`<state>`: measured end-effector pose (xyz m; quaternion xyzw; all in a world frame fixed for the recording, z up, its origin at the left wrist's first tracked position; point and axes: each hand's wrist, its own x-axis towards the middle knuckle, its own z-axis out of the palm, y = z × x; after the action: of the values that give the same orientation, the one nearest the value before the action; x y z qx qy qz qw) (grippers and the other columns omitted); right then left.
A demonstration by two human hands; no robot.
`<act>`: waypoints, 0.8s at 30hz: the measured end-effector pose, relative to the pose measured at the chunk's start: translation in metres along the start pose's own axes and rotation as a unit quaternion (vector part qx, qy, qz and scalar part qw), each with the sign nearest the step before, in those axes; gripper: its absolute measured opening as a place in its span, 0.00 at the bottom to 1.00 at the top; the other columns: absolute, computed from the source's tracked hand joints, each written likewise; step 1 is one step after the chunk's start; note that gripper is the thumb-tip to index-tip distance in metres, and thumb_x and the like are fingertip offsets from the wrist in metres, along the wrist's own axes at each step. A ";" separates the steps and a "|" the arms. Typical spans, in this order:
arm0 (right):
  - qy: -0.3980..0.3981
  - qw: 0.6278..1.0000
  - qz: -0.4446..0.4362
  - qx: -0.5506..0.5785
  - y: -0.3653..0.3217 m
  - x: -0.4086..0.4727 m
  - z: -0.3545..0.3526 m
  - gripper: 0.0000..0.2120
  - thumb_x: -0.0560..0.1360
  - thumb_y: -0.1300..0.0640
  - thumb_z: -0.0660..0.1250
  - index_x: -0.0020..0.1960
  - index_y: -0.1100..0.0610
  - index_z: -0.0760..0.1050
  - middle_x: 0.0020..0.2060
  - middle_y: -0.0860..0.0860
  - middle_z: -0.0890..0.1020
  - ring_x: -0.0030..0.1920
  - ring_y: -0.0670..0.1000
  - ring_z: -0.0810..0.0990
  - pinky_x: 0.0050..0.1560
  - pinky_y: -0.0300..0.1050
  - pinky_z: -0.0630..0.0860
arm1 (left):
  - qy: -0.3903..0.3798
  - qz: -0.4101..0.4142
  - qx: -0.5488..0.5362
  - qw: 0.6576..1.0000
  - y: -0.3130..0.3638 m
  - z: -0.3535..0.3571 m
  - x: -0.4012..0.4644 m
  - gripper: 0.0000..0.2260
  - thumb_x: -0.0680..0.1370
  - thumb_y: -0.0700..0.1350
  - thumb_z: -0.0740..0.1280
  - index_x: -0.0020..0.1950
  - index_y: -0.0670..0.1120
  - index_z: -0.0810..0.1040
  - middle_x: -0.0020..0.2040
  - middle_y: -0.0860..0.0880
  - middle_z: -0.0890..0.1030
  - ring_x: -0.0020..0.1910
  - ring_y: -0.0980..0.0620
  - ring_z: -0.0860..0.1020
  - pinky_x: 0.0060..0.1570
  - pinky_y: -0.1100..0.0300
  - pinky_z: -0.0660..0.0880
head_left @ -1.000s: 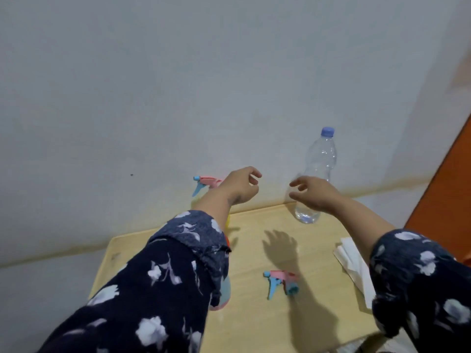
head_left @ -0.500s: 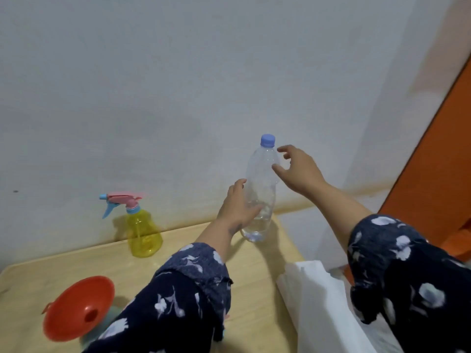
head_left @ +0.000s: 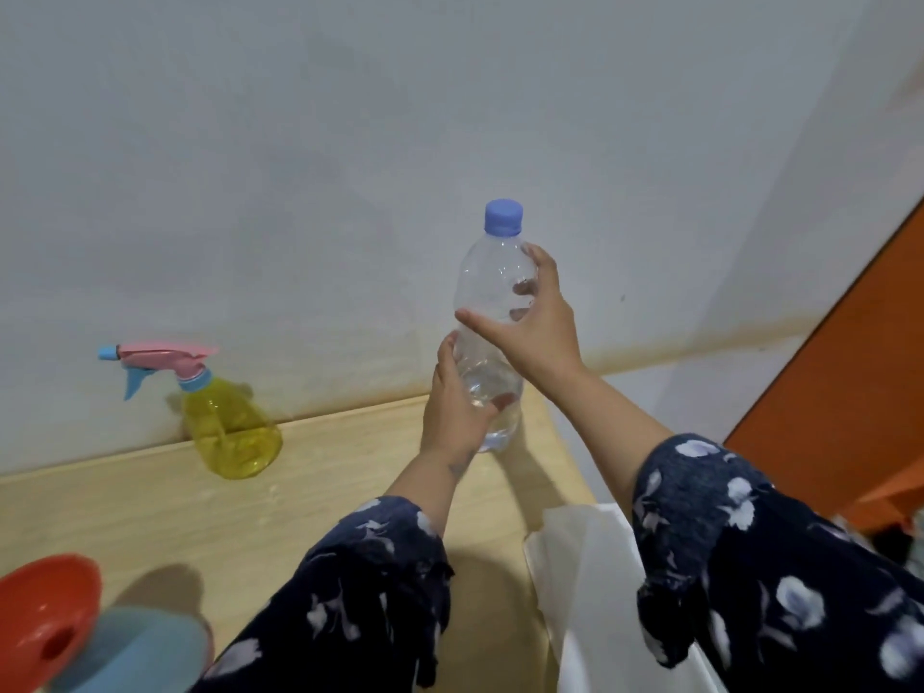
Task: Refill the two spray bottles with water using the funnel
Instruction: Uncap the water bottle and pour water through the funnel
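Nearest, left of the water bottle (head_left: 492, 312), an orange funnel (head_left: 42, 612) sits in a blue bottle (head_left: 145, 652). The left hand (head_left: 457, 397) grasps the water bottle's lower body, the right hand (head_left: 537, 317) its upper part. Farther left, the yellow spray bottle (head_left: 230, 422) stands against the wall.

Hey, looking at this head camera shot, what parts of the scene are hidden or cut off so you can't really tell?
- Funnel: cut by the left and bottom edges of the head view; its spout is out of sight.
- Blue object beside it: blurred and cut off by the bottom edge; cannot identify it.
- Water bottle: the left hand and right hand cover its middle, so the water level is unclear.
- White paper: partly behind the right sleeve.
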<state>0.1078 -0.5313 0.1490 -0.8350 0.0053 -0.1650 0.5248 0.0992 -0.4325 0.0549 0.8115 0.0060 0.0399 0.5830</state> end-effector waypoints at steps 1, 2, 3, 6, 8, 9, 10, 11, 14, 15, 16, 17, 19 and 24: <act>0.001 1.000 -0.006 -0.004 -0.002 -0.002 0.000 0.45 0.60 0.43 0.78 0.70 0.41 0.58 0.55 0.47 0.74 0.54 0.51 0.78 0.58 0.51 0.76 | 0.007 0.002 0.005 1.000 0.000 -0.002 -0.003 0.47 0.68 0.47 0.79 0.76 0.59 0.51 0.74 0.53 0.65 0.68 0.54 0.70 0.60 0.58 0.72; 0.004 1.000 -0.013 -0.006 -0.006 -0.005 0.000 0.44 0.60 0.43 0.78 0.70 0.40 0.58 0.54 0.46 0.75 0.53 0.51 0.78 0.57 0.51 0.76 | 0.013 0.005 0.010 1.000 0.001 -0.005 -0.005 0.47 0.68 0.49 0.79 0.75 0.59 0.51 0.74 0.53 0.65 0.68 0.53 0.70 0.61 0.55 0.73; 0.006 1.000 -0.020 -0.007 -0.011 -0.009 0.000 0.44 0.60 0.43 0.78 0.70 0.40 0.59 0.53 0.46 0.75 0.53 0.51 0.78 0.57 0.51 0.76 | 0.017 0.006 0.016 1.000 0.003 -0.009 -0.009 0.47 0.68 0.50 0.79 0.75 0.60 0.50 0.74 0.53 0.65 0.68 0.53 0.71 0.61 0.54 0.73; 0.003 0.999 -0.034 -0.007 -0.027 -0.025 0.001 0.44 0.60 0.43 0.78 0.69 0.41 0.59 0.53 0.44 0.74 0.53 0.50 0.78 0.57 0.50 0.76 | 0.023 0.006 0.034 0.999 0.012 -0.024 -0.025 0.46 0.68 0.52 0.79 0.74 0.60 0.50 0.74 0.53 0.66 0.67 0.52 0.71 0.53 0.58 0.72; 0.001 0.999 -0.038 -0.008 -0.038 -0.042 -0.001 0.43 0.60 0.43 0.78 0.69 0.42 0.59 0.52 0.44 0.74 0.53 0.51 0.78 0.57 0.51 0.76 | 0.023 0.011 0.046 0.999 0.014 -0.034 -0.041 0.46 0.68 0.51 0.79 0.75 0.59 0.51 0.73 0.53 0.66 0.67 0.52 0.71 0.51 0.60 0.69; 0.001 0.999 -0.035 -0.005 -0.042 -0.053 -0.001 0.43 0.60 0.43 0.78 0.69 0.42 0.59 0.52 0.44 0.73 0.53 0.51 0.78 0.57 0.51 0.76 | 0.022 0.013 0.054 0.998 0.014 -0.040 -0.051 0.45 0.68 0.51 0.79 0.75 0.58 0.51 0.73 0.53 0.67 0.67 0.52 0.71 0.52 0.60 0.69; 0.002 0.999 -0.032 -0.003 -0.045 -0.064 -0.001 0.44 0.60 0.43 0.78 0.69 0.42 0.59 0.51 0.43 0.73 0.53 0.51 0.78 0.57 0.51 0.76 | 0.020 0.013 0.058 0.998 0.012 -0.045 -0.062 0.45 0.68 0.51 0.79 0.75 0.58 0.51 0.73 0.53 0.67 0.67 0.52 0.72 0.53 0.59 0.70; 0.004 1.000 -0.029 -0.002 -0.048 -0.076 -0.001 0.44 0.60 0.43 0.78 0.69 0.43 0.59 0.51 0.44 0.73 0.53 0.51 0.78 0.57 0.52 0.76 | 0.016 0.012 0.059 0.998 0.010 -0.050 -0.073 0.45 0.68 0.51 0.79 0.74 0.58 0.52 0.73 0.52 0.67 0.67 0.51 0.72 0.55 0.57 0.71; 0.013 1.000 -0.016 -0.005 -0.058 -0.117 -0.001 0.44 0.60 0.44 0.79 0.69 0.43 0.59 0.51 0.44 0.73 0.53 0.51 0.78 0.58 0.51 0.76 | 0.002 0.009 0.057 0.998 0.005 -0.062 -0.111 0.45 0.67 0.50 0.80 0.74 0.58 0.53 0.72 0.51 0.68 0.66 0.50 0.72 0.60 0.54 0.72; 0.015 1.000 -0.013 -0.005 -0.061 -0.131 -0.001 0.44 0.60 0.44 0.79 0.70 0.43 0.59 0.50 0.43 0.73 0.53 0.51 0.78 0.57 0.51 0.76 | -0.003 0.009 0.057 0.998 0.003 -0.066 -0.124 0.45 0.67 0.50 0.80 0.74 0.58 0.53 0.71 0.51 0.69 0.66 0.50 0.72 0.60 0.54 0.72; 0.018 1.000 -0.009 -0.004 -0.064 -0.144 -0.001 0.44 0.60 0.44 0.79 0.70 0.43 0.59 0.50 0.43 0.73 0.53 0.51 0.78 0.57 0.50 0.76 | -0.009 0.009 0.054 0.998 0.001 -0.070 -0.136 0.45 0.67 0.50 0.80 0.74 0.58 0.53 0.70 0.51 0.69 0.65 0.50 0.72 0.60 0.54 0.72; 0.022 1.000 -0.005 -0.003 -0.066 -0.158 -0.001 0.44 0.60 0.44 0.79 0.70 0.43 0.59 0.50 0.44 0.73 0.53 0.51 0.78 0.57 0.49 0.75 | -0.016 0.009 0.050 0.999 -0.003 -0.073 -0.148 0.45 0.66 0.50 0.80 0.74 0.59 0.53 0.70 0.51 0.69 0.65 0.50 0.72 0.60 0.54 0.72; 0.029 1.000 0.004 0.004 -0.069 -0.184 -0.001 0.44 0.60 0.44 0.79 0.69 0.43 0.60 0.51 0.45 0.73 0.54 0.52 0.78 0.57 0.49 0.75 | -0.027 0.010 0.047 0.998 -0.009 -0.079 -0.171 0.46 0.65 0.51 0.81 0.73 0.60 0.53 0.69 0.51 0.69 0.64 0.50 0.73 0.61 0.51 0.73; 0.049 0.999 0.011 0.002 -0.069 -0.231 -0.001 0.43 0.60 0.45 0.79 0.69 0.42 0.59 0.54 0.46 0.74 0.55 0.50 0.77 0.56 0.48 0.76 | -0.054 0.003 0.033 0.998 -0.019 -0.088 -0.211 0.45 0.66 0.49 0.80 0.72 0.59 0.54 0.70 0.51 0.68 0.65 0.50 0.72 0.62 0.51 0.72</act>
<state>-0.1223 -0.4595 0.1480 -0.8251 0.0398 -0.1997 0.5271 -0.1166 -0.3554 0.0522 0.8314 -0.0268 -0.0021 0.5550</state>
